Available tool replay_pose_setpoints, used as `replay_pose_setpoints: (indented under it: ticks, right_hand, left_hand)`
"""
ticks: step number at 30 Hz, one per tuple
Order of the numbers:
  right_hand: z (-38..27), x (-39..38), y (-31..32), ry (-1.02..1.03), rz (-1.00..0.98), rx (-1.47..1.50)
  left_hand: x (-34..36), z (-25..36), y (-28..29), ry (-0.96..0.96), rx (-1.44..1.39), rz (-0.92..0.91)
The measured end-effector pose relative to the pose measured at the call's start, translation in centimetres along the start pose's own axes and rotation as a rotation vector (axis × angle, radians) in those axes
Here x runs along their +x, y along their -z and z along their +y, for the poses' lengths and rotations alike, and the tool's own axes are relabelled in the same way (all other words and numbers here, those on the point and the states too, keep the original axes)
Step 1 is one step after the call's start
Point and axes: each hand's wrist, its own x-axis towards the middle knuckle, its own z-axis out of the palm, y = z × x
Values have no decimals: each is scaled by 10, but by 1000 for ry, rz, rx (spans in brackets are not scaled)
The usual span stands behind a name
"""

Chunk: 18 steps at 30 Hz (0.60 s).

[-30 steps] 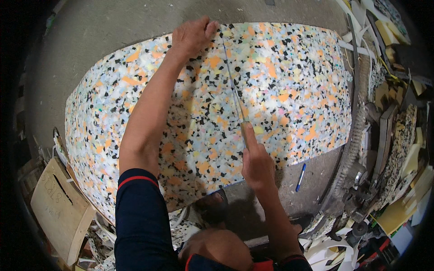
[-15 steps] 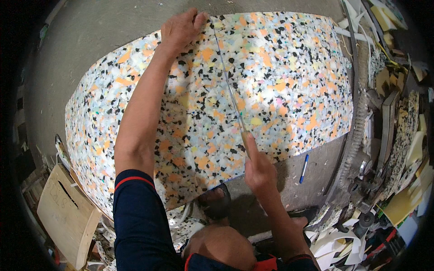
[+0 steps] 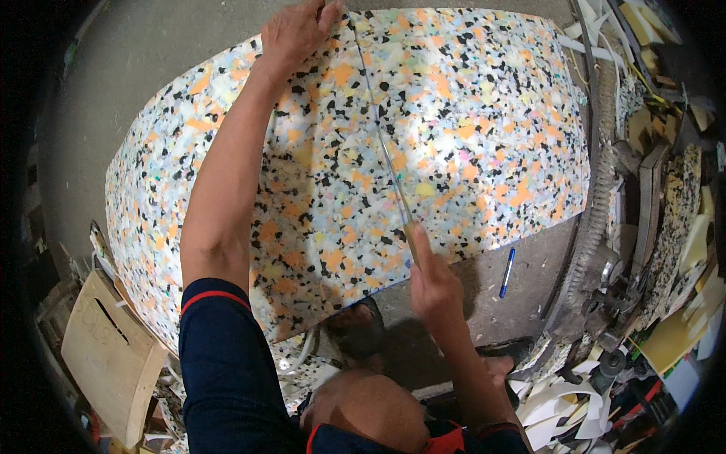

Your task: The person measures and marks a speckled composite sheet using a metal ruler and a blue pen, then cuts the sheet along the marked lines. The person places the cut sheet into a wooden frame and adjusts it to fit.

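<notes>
Right hand (image 3: 432, 284) gripping knife (image 3: 384, 147) at centre, left hand (image 3: 296, 30) flat on foam sheet (image 3: 484, 136) top edge, pen (image 3: 507, 272) lower right

We see large foam sheet (image 3: 469, 144), speckled orange, black, pale blue, lying flat on tabletop (image 3: 529, 295). Long thin blade (image 3: 382, 144) lies across it, far edge to near edge.

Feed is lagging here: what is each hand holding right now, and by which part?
Right hand grips the long thin blade at its near end. Left hand presses the far edge of the speckled foam sheet.
</notes>
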Motion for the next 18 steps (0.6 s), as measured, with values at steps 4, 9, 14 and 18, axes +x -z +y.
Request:
replay_pose_setpoints:
  ticks: [4,9,14,18]
  right_hand:
    - [0,2,-1,145,102,114]
    - [-16,64,0,-29,-108,-67]
    - [-14,19,10,-119,-197,-152]
    - [6,-34,11,-75,-164,-124]
  left_hand:
    - [-6,3,9,-32,43,80]
    - [-8,11,14,-13,7,34]
    - [-15,9,21,37,-30,51]
    - [-17,21,28,68,-41,27]
